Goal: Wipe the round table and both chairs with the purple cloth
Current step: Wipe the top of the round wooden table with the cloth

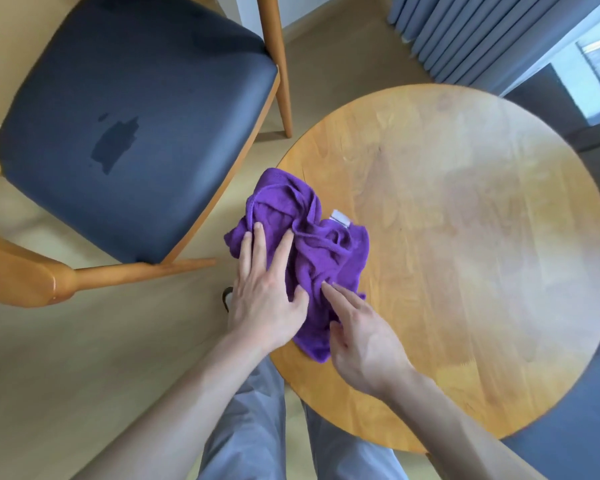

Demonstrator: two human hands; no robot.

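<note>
The purple cloth (302, 251) lies crumpled on the near-left edge of the round wooden bench (465, 237), its long axis running from the far left toward the person, with its far-left corner hanging past the rim. It is bunched into deep folds, and a small white label (340, 218) shows on its far side. The left hand (264, 292) rests flat on the cloth's left part, fingers (258, 244) straight and spread, gripping nothing. The right hand (364, 337) touches the near part of the cloth with extended fingers, loosely open. Left of the bench stands a wooden chair (132, 126) with a dark padded seat bearing a wet patch (115, 143).
</note>
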